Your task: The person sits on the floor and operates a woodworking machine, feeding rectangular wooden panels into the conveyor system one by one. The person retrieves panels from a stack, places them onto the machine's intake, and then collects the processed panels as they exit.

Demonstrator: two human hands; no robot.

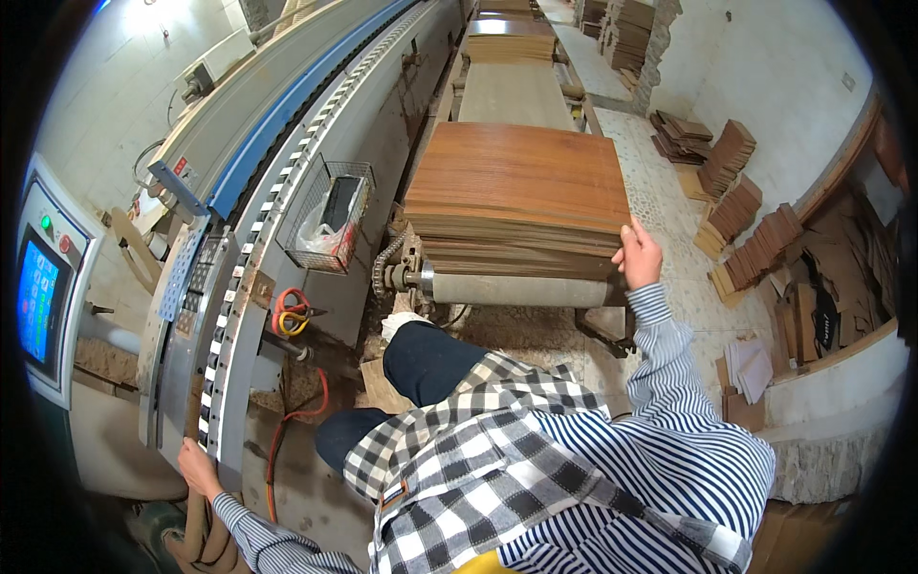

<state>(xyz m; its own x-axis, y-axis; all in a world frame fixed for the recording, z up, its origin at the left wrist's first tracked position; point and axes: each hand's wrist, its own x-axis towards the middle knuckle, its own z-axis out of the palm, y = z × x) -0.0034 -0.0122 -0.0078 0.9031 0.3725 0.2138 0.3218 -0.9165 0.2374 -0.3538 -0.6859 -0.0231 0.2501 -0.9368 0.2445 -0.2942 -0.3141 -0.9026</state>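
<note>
My right hand [637, 253] is closed on the near right edge of a stack of wood-finish boards [516, 177], its fingers bent at the upper panels. The stack lies on a roller conveyor [516, 289]. At the lower left my left hand [199, 466] has its fingers curled on the lower end of the grey metal edge [175, 402] of a long machine with a toothed track and blue rail [258, 153]. A lit control screen [40, 301] is beside it. Whether the left fingertips hold anything beyond that edge is hidden.
A wire basket [325, 210], red-and-yellow scissors [292, 311] and a red hose [316, 407] are along the machine's side. Further board stacks [507, 40] lie up the conveyor. Leaning board piles [727, 158] and cardboard scraps [827, 297] line the right wall. My legs [426, 368] are below the conveyor's near end.
</note>
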